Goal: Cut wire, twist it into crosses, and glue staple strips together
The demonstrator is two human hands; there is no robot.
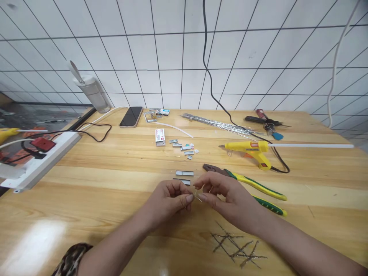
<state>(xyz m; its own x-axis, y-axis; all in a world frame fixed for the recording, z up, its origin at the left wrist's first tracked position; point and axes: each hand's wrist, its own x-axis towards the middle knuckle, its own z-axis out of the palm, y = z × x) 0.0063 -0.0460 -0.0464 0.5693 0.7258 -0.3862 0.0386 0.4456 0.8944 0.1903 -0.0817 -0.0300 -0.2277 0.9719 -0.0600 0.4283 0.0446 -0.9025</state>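
Note:
A short, thin bent piece of wire (197,197) shows between my two hands, its ends forming a small V. My left hand (174,196) pinches it between thumb and forefinger. Curled in from the other side, my right hand (222,191) has its thumb and forefinger at the wire's free ends. Just beyond the fingers lie two staple strips (184,173), the nearer one partly covered by my left hand. Combination pliers (258,186) with yellow-green handles rest behind my right hand, which hides part of them. Several dark twisted wire pieces (237,245) lie crossed near my right forearm.
A yellow glue gun (250,147) with a long glue stick lies at right. Farther back are a wire bundle (218,124), a small staple box (160,137), loose staple strips (187,148), a phone (131,117) and another tool (266,120). A power strip (48,157) edges the left side.

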